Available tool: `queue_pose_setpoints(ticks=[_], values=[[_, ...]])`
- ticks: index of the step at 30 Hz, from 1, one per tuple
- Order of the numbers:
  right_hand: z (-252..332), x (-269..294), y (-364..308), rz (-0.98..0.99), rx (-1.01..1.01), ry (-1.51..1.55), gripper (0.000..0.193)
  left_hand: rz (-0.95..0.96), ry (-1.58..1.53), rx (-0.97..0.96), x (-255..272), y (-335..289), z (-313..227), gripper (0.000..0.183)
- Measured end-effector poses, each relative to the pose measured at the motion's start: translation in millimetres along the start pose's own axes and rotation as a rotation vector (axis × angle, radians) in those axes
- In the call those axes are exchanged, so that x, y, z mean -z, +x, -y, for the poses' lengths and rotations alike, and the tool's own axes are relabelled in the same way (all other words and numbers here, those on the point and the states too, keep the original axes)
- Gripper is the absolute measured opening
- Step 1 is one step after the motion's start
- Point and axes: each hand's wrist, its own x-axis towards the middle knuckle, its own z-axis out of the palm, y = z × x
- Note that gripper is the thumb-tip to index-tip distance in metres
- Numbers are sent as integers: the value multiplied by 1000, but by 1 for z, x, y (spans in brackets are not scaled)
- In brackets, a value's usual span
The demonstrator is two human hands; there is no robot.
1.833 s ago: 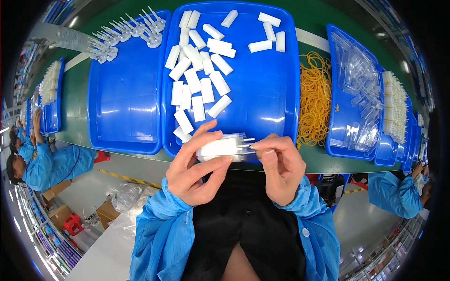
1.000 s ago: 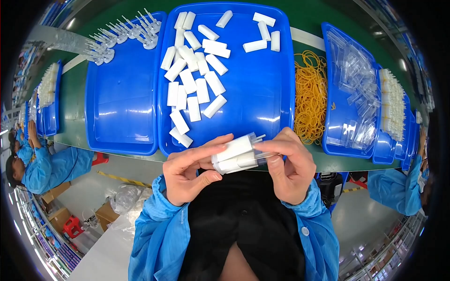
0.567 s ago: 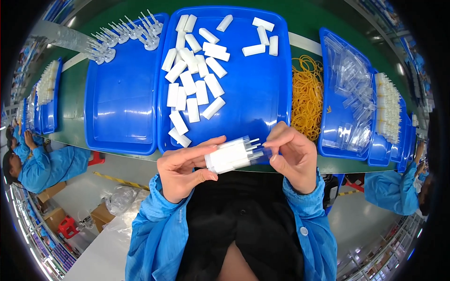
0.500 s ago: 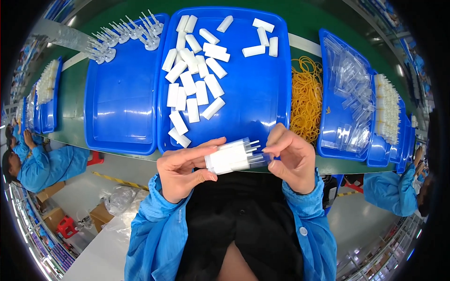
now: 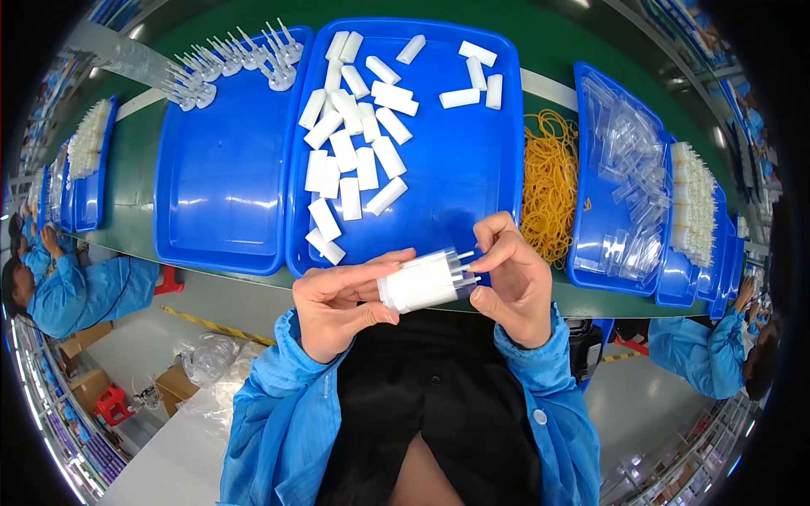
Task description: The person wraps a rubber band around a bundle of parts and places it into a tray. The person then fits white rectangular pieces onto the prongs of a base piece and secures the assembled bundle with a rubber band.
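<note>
My left hand (image 5: 333, 308) grips a bundle of white blocks in clear plastic sleeves (image 5: 419, 283), thumb on the near side and fingers along the far side. Several thin white rods (image 5: 465, 268) stick out of the bundle's right end. Curled around that end is my right hand (image 5: 513, 278), its index fingertip at the rod tips and its thumb lower down by the sleeve edge. The bundle is held level over the near edge of a large blue tray (image 5: 472, 185), where many loose white blocks (image 5: 342, 150) lie, mostly at the left.
Yellow rubber bands (image 5: 548, 190) lie in a heap right of the large tray. Beyond them is a blue tray of clear plastic sleeves (image 5: 629, 152). At left, another blue tray (image 5: 224, 177) carries upright white rod-topped pieces (image 5: 278, 67) along its far edge. Co-workers in blue sit on both sides.
My right hand has shifted slightly left, from the clear sleeve's outer end to the rod tips. The clear plastic extends less far from the bundle's right end. My left hand keeps its hold.
</note>
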Motion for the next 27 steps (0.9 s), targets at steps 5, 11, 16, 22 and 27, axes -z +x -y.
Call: queue_pose_setpoints(ticks=[5, 11, 16, 22, 27], values=[[-3, 4, 1, 99, -47, 112, 24, -25, -38, 7, -1, -1, 1, 42], [-3, 0, 0, 123, -36, 159, 24, 3, -54, -21, 0, -3, 4, 42], [-3, -3, 1, 135, -42, 145, 24, 0, -68, -17, 1, -5, 5, 42], [-3, -2, 1, 137, -12, 122, 23, 38, -52, -40, 1, -4, 6, 42], [-6, -4, 1, 113, 58, 15, 28, 25, -44, -70, 0, 0, 7, 41]])
